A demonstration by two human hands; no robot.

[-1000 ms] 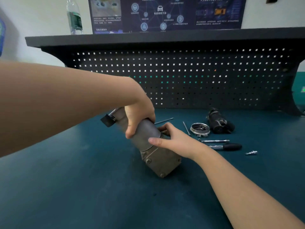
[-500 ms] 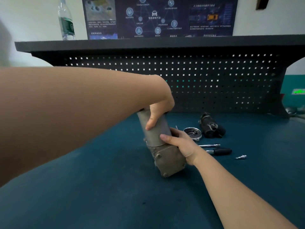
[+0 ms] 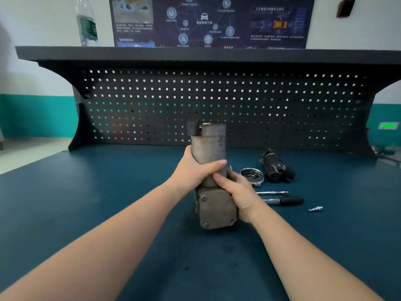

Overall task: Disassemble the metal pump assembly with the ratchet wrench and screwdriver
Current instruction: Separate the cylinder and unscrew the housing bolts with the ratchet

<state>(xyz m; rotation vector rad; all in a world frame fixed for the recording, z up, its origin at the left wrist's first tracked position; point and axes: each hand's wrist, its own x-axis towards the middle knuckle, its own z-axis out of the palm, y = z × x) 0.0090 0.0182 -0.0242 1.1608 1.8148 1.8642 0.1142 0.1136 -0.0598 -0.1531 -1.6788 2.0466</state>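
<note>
The grey metal pump assembly (image 3: 211, 148) stands upright on the dark blue bench top (image 3: 108, 203), its square bolted base down and its cylinder up. My left hand (image 3: 195, 170) grips the cylinder from the left, thumb across the front. My right hand (image 3: 236, 192) holds the pump's right side where cylinder meets base. To the right lie the ratchet wrench (image 3: 273, 192) and the black-handled screwdriver (image 3: 286, 201), untouched.
A round metal cover (image 3: 251, 175) and a black motor part (image 3: 276, 167) lie behind the tools. A small metal fitting (image 3: 315, 209) sits further right. The black pegboard (image 3: 217, 105) closes the back, with a bottle (image 3: 86, 22) on its shelf.
The pump has been raised from a tilt leaning left to standing upright. My left hand shifted from over the top of the cylinder to its left side. The view pulled back.
</note>
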